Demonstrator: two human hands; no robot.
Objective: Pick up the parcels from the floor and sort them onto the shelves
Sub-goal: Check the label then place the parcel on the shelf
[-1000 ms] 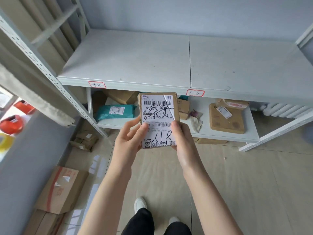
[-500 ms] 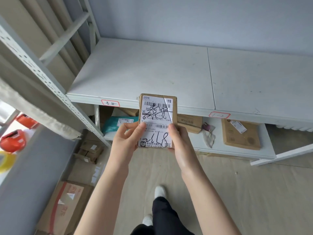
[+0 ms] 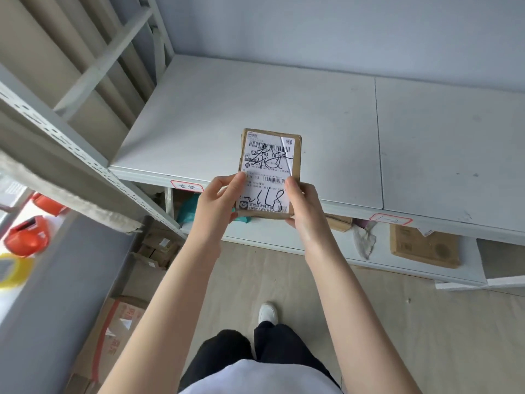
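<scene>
A small brown cardboard parcel point(image 3: 270, 155) with a white shipping label and black handwriting is held upright in both hands. My left hand point(image 3: 217, 207) grips its lower left edge and my right hand point(image 3: 302, 207) its lower right edge. The parcel's top half hangs over the front edge of the bare white upper shelf point(image 3: 255, 109). A red-bordered tag point(image 3: 186, 186) with handwriting is stuck on the shelf's front lip just left of my left hand. A second tag point(image 3: 390, 219) sits on the lip to the right.
The lower shelf point(image 3: 412, 268) holds a flat brown parcel point(image 3: 424, 247), a crumpled grey bag point(image 3: 365, 240) and a teal bag point(image 3: 187, 210). A perforated metal upright point(image 3: 85, 157) runs diagonally at left. Cardboard boxes point(image 3: 113, 334) lie on the floor at lower left. Orange tape dispensers point(image 3: 27, 236) sit at far left.
I have stepped closer to the shelving, and the parcel has risen from in front of the lower shelf to the upper shelf's front edge. Both hands keep their grip.
</scene>
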